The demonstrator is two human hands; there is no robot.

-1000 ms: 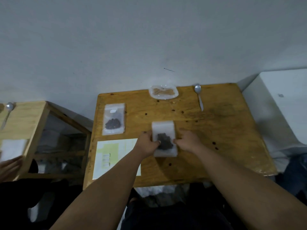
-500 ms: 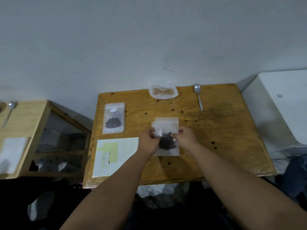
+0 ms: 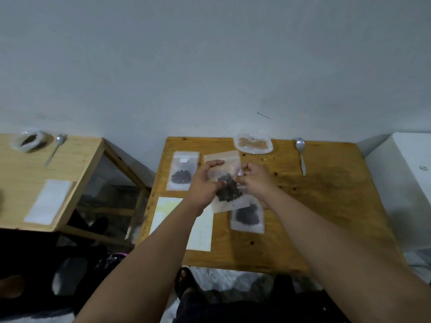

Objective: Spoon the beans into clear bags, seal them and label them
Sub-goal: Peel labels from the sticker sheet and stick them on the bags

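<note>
A clear bag of dark beans (image 3: 225, 191) is lifted above the wooden table (image 3: 314, 206), held upright by both hands. My left hand (image 3: 205, 183) grips its left side and my right hand (image 3: 255, 180) pinches its upper right edge. Below it a second filled bag (image 3: 247, 216) lies flat on the table. A third bag of beans with a small white label (image 3: 183, 170) lies at the left. A sheet of labels (image 3: 200, 227) lies near the front left, partly under my left forearm. A metal spoon (image 3: 301, 155) rests at the back right.
A clear packet with tan contents (image 3: 254, 143) sits at the table's back edge. A white box (image 3: 410, 183) stands to the right. A second wooden table (image 3: 28, 178) at the left carries an open bag of beans (image 3: 29, 141), a spoon (image 3: 56, 148) and a white sheet (image 3: 47, 200).
Both hands have raised the bag off the table and away from me; another filled bag now shows lying beneath it. The view has shifted, showing more of the left table.
</note>
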